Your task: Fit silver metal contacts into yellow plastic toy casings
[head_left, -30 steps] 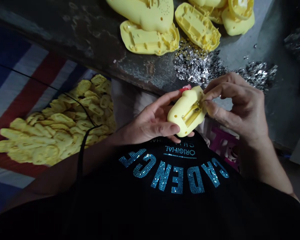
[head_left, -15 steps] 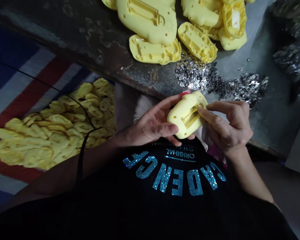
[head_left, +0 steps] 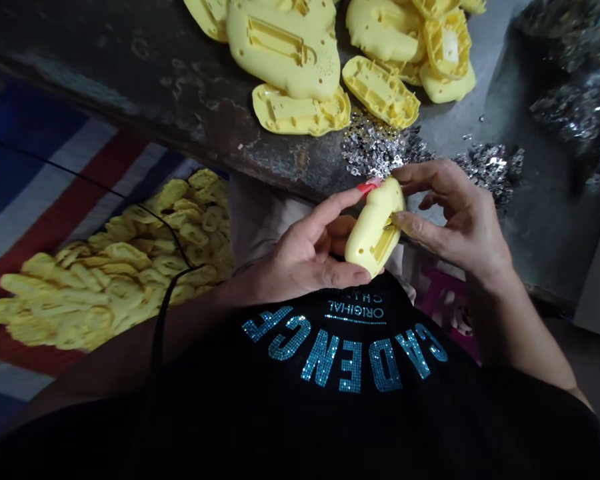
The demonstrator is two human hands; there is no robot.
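Observation:
A yellow plastic shell (head_left: 367,227) with a long rectangular slot and small round holes is held tilted above my lap. My left hand (head_left: 310,253) grips its left side, thumb along the near end, with a red wrap on a fingertip at the far side. The thumb of my right hand (head_left: 465,220) presses at the slot's edge, while its index finger touches the far end of the shell. Any small part under that thumb is too hidden to make out. Just beyond the hands lies a pile of small shiny metal pieces (head_left: 373,150).
More yellow shells (head_left: 285,57) and an open shell half (head_left: 380,93) lie on the dark worktable (head_left: 180,100). Clear bags (head_left: 575,113) sit at the right. At lower left, many yellow parts (head_left: 115,273) cover a striped sheet. A black cord (head_left: 163,327) hangs near my left arm.
My right hand went from pinching at the slot to pressing with a fingertip, then to thumb in the slot and index finger on the far end. The shell has turned more upright.

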